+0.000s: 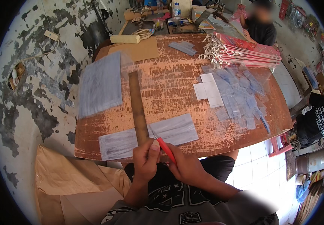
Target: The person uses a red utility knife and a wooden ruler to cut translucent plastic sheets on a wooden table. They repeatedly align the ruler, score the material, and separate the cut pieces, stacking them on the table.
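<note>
A long strip of greyish, see-through plastic sheet lies near the table's front edge. Across it runs a worn brown ruler, pointing away from me. My left hand is closed round the ruler's near end, thumb on top. In my right hand is a red-handled cutter knife. Its thin blade rests at or just above the strip, a little right of the ruler's edge. The two hands are close together, and the left thumb is beside the knife's front end.
A larger stack of plastic sheets lies at the left. Cut plastic pieces and a white cross-shaped card are at the right. Behind them sits a pile of red bags with white cords. A co-worker sits at the far right.
</note>
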{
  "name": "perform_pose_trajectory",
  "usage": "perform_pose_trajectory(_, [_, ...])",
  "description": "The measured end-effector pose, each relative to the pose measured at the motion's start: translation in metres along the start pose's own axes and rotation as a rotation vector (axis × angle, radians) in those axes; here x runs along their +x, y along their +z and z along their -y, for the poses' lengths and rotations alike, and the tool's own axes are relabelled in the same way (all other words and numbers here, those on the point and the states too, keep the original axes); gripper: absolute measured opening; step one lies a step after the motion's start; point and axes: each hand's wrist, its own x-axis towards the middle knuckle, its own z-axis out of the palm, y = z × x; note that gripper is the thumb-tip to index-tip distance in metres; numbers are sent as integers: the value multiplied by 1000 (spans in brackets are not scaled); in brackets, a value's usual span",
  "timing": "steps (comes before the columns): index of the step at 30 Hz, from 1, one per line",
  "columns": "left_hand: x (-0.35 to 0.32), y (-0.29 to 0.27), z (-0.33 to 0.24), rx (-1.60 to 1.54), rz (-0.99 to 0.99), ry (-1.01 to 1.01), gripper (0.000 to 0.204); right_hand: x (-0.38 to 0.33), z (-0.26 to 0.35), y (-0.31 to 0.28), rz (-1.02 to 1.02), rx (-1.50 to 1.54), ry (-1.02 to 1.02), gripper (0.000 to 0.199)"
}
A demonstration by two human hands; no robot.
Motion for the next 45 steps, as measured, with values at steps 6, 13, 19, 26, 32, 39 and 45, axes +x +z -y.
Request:
perform_pose_trajectory(6, [1, 3, -5, -64, -2, -14, 45, -1, -1, 4, -62, 20, -63, 71])
perform_pose_trajectory(13, [0, 3, 4, -38, 9, 37, 45, -2, 2, -1, -30, 64, -22, 69])
perform_pose_trajectory(19, [1, 4, 6, -32, 11, 37, 45, -3, 0, -2, -14, 89, -13, 69])
perform_pose_trajectory(26, [2, 6, 2, -69, -30, -4, 48, -1, -2, -1, -53, 86, -70, 70])
perform_pose_trajectory(32, [-3, 6, 3, -285, -28, -126, 44, 1, 8, -13, 109, 85, 86, 70])
perform_pose_trajectory(39, [1, 6, 8, -69, 52, -59, 47, 3, 4, -9, 1, 401, 47, 58])
perform_pose_trajectory(45, [7, -7, 7, 58, 87, -14, 43, -2, 1, -10, 91, 787, 157, 46])
